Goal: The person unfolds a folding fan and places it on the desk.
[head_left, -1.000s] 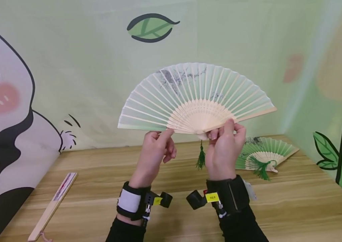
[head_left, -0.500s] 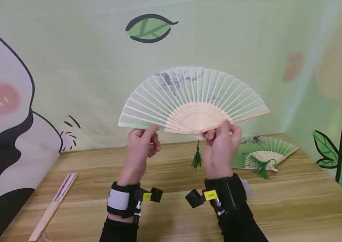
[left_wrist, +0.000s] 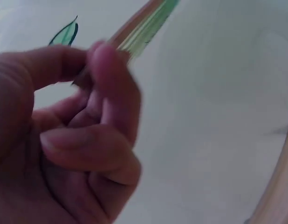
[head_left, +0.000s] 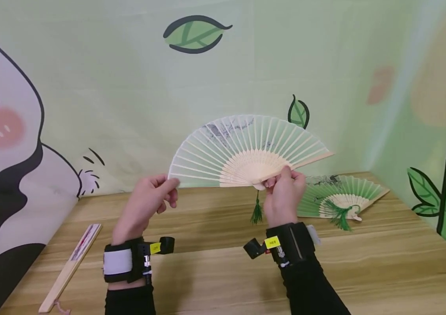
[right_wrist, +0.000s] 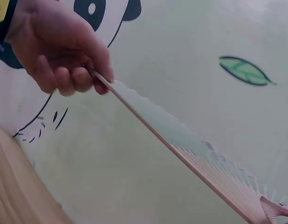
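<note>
A spread folding fan point(head_left: 252, 164), pale green with pale wooden ribs and a dark printed branch, is held up above the table. My left hand point(head_left: 146, 202) pinches its left outer corner between thumb and fingers. Near the pivot, my right hand point(head_left: 284, 194) grips the lower right guard stick. A green tassel point(head_left: 257, 211) hangs below the pivot. In the left wrist view the fan point(left_wrist: 144, 28) appears edge-on, its tip between the fingers. The right wrist view has the fan point(right_wrist: 190, 158) stretching down from the pinching left hand point(right_wrist: 65, 56).
A second green fan point(head_left: 364, 192) lies spread on the table point(head_left: 215, 280) at the back right, its green tassel point(head_left: 338, 214) across its ribs. At the left lies a folded fan point(head_left: 67, 271) with a pink cord. A printed cloth backdrop point(head_left: 120, 87) stands behind.
My left hand has slid leftward along the fan's lower left edge to its outer corner. The fan and my right hand have come down slightly and leftward.
</note>
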Motion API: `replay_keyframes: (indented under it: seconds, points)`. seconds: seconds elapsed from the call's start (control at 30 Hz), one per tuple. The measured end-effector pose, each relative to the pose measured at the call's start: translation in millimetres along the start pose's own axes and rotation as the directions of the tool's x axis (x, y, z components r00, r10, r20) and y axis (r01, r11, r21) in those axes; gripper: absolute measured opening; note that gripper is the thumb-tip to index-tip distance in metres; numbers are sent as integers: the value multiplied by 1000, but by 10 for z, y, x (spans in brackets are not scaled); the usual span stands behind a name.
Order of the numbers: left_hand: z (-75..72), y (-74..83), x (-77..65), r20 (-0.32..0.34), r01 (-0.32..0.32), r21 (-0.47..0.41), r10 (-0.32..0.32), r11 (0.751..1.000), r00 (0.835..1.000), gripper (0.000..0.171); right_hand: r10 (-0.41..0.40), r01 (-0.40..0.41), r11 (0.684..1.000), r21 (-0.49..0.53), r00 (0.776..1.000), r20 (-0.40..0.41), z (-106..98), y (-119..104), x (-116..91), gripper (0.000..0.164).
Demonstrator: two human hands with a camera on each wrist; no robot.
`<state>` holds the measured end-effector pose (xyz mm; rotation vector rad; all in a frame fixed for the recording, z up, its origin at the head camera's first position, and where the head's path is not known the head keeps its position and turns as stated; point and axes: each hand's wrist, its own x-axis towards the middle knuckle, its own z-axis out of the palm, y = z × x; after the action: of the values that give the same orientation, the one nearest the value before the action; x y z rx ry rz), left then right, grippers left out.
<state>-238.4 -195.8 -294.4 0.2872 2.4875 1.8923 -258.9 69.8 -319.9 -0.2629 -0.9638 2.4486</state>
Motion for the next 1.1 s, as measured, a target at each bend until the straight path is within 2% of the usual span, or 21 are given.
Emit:
replay_keyframes:
  seconds: [0.1,0.2,0.3,0.43,0.57,0.73,0.9,1.03,1.1]
  points:
    - [-86,-96,6,128,57,130,-73,990,989,26,47,-48,997,-64,999,-18,-77,87,70,18]
    - [-116,-209,55,240,85,195,-132,977,962,27,80,-84,987,-140,996,-32,-161,158,146,20]
    - [-100,-323,103,309,122,230,-191,966,932,26,109,-114,970,-213,993,-33,-248,225,216,20]
    - [-27,-454,139,360,156,252,-242,955,901,25,130,-133,949,-286,991,-29,-374,306,308,21]
    - [47,-554,131,403,170,249,-261,953,877,26,139,-149,932,-331,989,-54,-482,391,379,22]
    - [54,-673,25,423,193,232,-278,953,862,27,193,-202,913,-355,979,-62,-575,515,387,20]
    - [23,-778,-108,456,214,232,-300,949,838,28,287,-273,855,-442,957,-35,-651,603,398,19]
    - [23,-832,-161,485,227,221,-309,949,818,28,346,-300,811,-503,938,-3,-702,623,437,20]
    - [35,-859,-177,492,239,222,-320,945,810,27,375,-319,793,-518,927,3,-730,633,450,15]
